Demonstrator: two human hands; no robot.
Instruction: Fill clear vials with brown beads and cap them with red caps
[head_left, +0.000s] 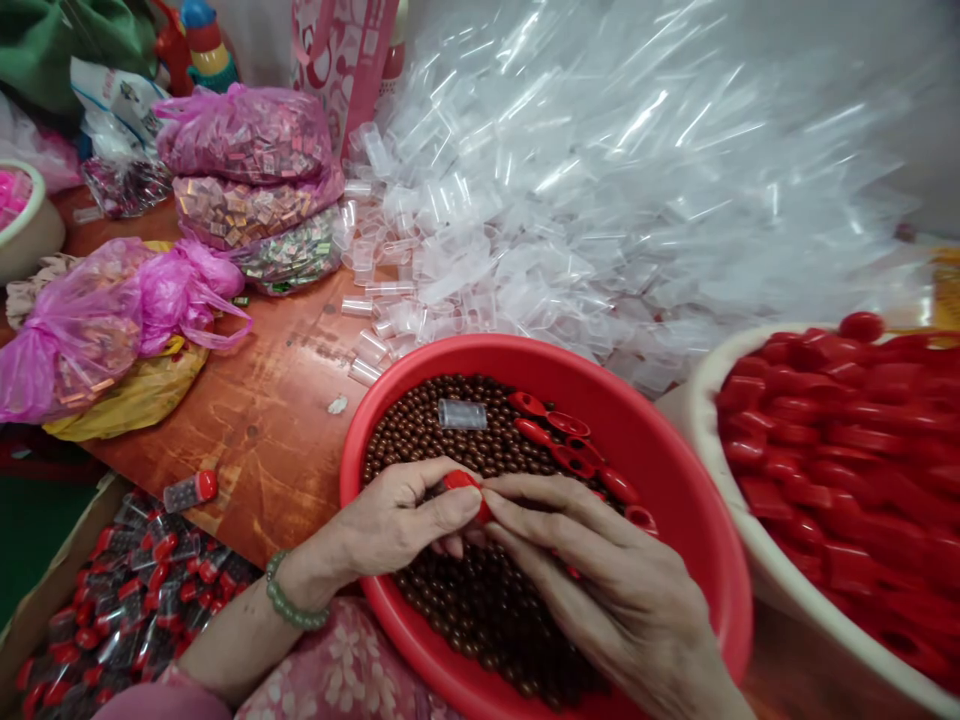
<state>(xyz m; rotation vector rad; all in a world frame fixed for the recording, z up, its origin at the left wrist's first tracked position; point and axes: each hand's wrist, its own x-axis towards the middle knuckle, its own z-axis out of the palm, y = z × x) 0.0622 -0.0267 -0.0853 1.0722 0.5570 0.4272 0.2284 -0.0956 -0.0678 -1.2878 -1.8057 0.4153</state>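
Over a red basin [679,440] of small brown balls [420,430], both hands meet at a small red plastic piece [463,482]. My left hand [401,520], below a green bead bracelet [289,600], pinches it between thumb and fingers. From the other side, the thumb and fingertips of my right hand [600,560] close on the same piece. Its lower part is hidden by the fingers. A clear plastic tube [462,414] lies on the balls just beyond my hands. Several red plastic parts with ring-shaped ends [577,455] rest along the basin's right side.
A large heap of clear plastic tubes [525,230] fills the back. At right stands a cream tub [709,400] of red parts [847,450]. Red-capped tubes [127,600] fill a box at lower left; one capped tube [190,491] lies above it. Pink bags [247,140] sit at back left.
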